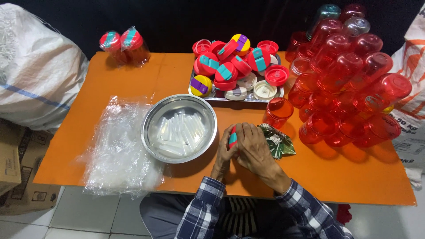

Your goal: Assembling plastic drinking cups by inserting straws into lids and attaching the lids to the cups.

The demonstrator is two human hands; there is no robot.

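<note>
Both my hands meet over the front middle of the orange table (110, 84). My left hand (224, 152) and my right hand (253, 148) are closed together around a red bottle lid with a teal flap (232, 137), held on edge between them. Just left of my hands stands a round steel bowl (152, 116) holding several clear plastic straws (179, 132). A single upright red translucent cup (278, 113) stands just beyond my right hand. A folded green patterned cloth (279, 144) lies under my right hand's far side.
A steel tray (248, 98) piled with several red, yellow and white lids sits at the back middle. A big stack of red cups (349, 84) fills the right side. Clear plastic bags (117, 150) lie front left. Two wrapped bottles (121, 44) stand back left. White sacks (35, 66) and cardboard boxes (13, 168) flank the table.
</note>
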